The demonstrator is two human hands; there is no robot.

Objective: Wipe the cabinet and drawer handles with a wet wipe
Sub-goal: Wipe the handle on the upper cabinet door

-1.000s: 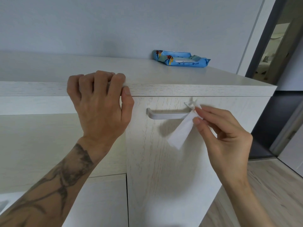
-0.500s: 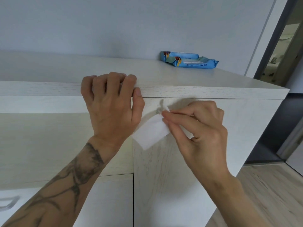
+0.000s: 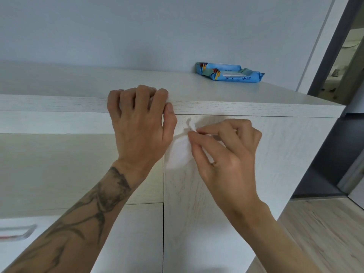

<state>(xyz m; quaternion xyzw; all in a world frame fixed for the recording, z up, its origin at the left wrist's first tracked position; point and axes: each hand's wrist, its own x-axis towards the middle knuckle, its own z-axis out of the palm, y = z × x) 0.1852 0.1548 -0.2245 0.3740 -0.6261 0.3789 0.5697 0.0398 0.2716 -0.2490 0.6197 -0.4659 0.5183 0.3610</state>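
Note:
My right hand point(image 3: 226, 152) pinches a white wet wipe point(image 3: 180, 152) against the front of the pale wood cabinet door point(image 3: 275, 154), just under the top edge. The door's grey handle lies hidden behind my fingers and the wipe. My left hand point(image 3: 139, 125) grips the front edge of the cabinet top point(image 3: 246, 108), fingers curled over it and thumb on its face. A second grey handle point(image 3: 21, 233) shows on a drawer at the lower left.
A blue pack of wet wipes point(image 3: 229, 72) lies at the back right of the cabinet top, by the grey wall. A dark doorway point(image 3: 338, 79) opens at the right. Wood-look floor point(image 3: 325, 233) shows at the lower right.
My right hand slid the wipe leftward along the door handle, from its right end to its left end near my left thumb. The left hand kept its grip on the edge.

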